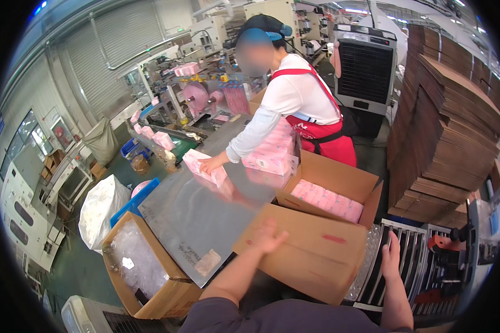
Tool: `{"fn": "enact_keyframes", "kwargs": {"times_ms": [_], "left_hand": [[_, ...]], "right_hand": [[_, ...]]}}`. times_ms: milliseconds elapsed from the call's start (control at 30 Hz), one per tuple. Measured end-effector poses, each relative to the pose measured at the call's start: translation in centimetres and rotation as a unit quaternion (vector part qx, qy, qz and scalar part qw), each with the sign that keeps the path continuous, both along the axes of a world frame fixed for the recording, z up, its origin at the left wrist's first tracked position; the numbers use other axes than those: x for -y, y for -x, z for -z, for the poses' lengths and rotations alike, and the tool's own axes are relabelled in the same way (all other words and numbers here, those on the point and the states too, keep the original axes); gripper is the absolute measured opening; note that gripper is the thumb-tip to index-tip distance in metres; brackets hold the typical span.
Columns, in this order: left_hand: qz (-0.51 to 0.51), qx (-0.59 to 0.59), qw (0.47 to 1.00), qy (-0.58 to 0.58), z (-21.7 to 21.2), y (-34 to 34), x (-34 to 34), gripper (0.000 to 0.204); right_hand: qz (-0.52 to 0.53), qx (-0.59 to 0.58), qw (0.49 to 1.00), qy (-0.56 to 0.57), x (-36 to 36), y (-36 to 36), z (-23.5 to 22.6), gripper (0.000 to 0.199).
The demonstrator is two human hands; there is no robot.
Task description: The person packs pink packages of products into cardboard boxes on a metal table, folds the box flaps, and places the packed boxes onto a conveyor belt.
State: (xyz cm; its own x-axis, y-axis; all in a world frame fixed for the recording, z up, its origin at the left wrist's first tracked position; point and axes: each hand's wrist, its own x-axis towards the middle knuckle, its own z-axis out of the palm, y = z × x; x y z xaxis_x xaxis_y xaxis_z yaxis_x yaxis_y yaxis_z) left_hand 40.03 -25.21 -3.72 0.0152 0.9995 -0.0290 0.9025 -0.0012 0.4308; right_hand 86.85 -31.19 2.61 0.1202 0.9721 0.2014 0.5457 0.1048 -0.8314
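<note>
A brown cardboard box [311, 263] with a red mark stands right in front of me. My left hand [268, 238] lies on its upper left part, fingers spread and slightly blurred. To the right of the box, my right hand [391, 256] is held up with straight fingers, over the roller conveyor [384, 277], holding nothing. Just behind stands an open cardboard box [341, 173] with rows of pink packs [325, 198] inside.
Across the grey metal table [178, 213], a co-worker in a red apron [330, 139] touches a pink pack [200, 165]. More pink packs [272, 150] are stacked there. Flattened cartons [444, 127] rise at right. A box of clear plastic [136, 255] stands at left.
</note>
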Motion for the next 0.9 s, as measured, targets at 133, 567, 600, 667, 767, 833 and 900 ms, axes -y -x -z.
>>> {"fn": "enact_keyframes", "kwargs": {"times_ms": [133, 567, 600, 667, 767, 833, 900], "left_hand": [[-0.039, 0.109, 0.987, 0.114, 0.2, 3.5, -4.7, 0.088], [0.081, 0.609, 0.511, 0.602, 5.1, -1.0, -3.8, 0.096], [0.030, 0.546, 0.632, 0.550, 6.2, -0.5, -3.7, 0.100], [-0.052, 0.377, 0.824, 0.419, 11.5, -0.8, -4.1, 0.106], [0.139, 0.403, 0.854, 0.299, 10.5, -3.5, -4.0, 0.103], [0.133, 0.309, 0.888, 0.312, -1.2, -4.4, -4.0, 0.094], [0.080, 0.200, 0.926, 0.309, -1.7, -1.0, -4.1, 0.076]], "right_hand": [[0.179, -0.322, 0.863, 0.345, 6.3, -5.1, 24.1, 0.075], [-0.018, -0.375, 0.913, 0.161, 14.8, 3.4, -6.9, 0.045], [-0.042, -0.380, 0.902, 0.200, 13.2, 6.1, -9.0, 0.047], [-0.256, -0.110, 0.944, 0.177, 7.1, 13.0, -8.7, 0.049], [-0.259, 0.032, 0.888, 0.380, 0.7, 25.7, -3.7, 0.061], [-0.320, 0.048, 0.882, 0.342, -0.6, 30.8, 4.4, 0.087], [-0.409, 0.029, 0.825, 0.389, -1.3, 31.6, 1.4, 0.083]]}}
